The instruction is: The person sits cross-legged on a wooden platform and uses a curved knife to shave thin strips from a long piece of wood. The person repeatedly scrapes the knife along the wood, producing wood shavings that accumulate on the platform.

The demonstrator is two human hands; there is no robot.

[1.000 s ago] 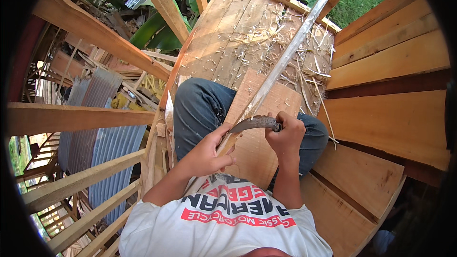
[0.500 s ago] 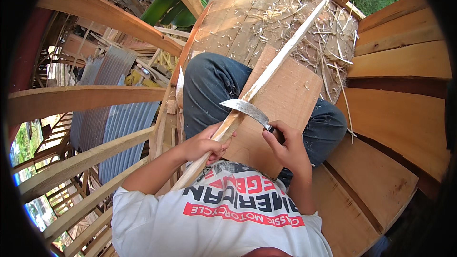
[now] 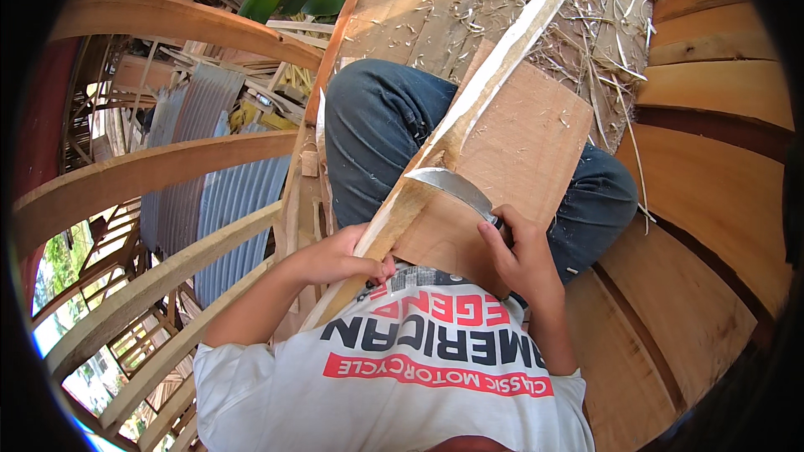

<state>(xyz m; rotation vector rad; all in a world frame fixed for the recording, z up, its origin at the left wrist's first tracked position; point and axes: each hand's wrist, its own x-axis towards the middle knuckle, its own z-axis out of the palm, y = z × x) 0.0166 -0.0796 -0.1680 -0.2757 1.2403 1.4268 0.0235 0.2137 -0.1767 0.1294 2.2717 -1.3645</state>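
Observation:
A long pale wooden strip [image 3: 501, 67] lies slantwise across my lap, its far end over the floor and its near end against my shirt. My left hand [image 3: 342, 258] is closed around its near part. In my right hand [image 3: 526, 258] is a curved knife [image 3: 456, 187] with a dark handle, mostly hidden by the fingers. The blade's tip end meets the strip just beyond my left hand, beside a brown patch in the wood. A flat brown board [image 3: 532, 138] rests across my legs beneath the strip.
Curly wood shavings [image 3: 578, 50] litter the plank floor [image 3: 402, 12] ahead. Wide wooden boards [image 3: 703, 192] line the right side. Curved wooden rails [image 3: 159, 169] stand on the left, with corrugated metal sheets [image 3: 239, 205] and scrap wood beyond them.
The strip has turned, showing a wider side face, and its far end has risen toward the view's top. The knife has shifted slightly right and now points more downward to the right.

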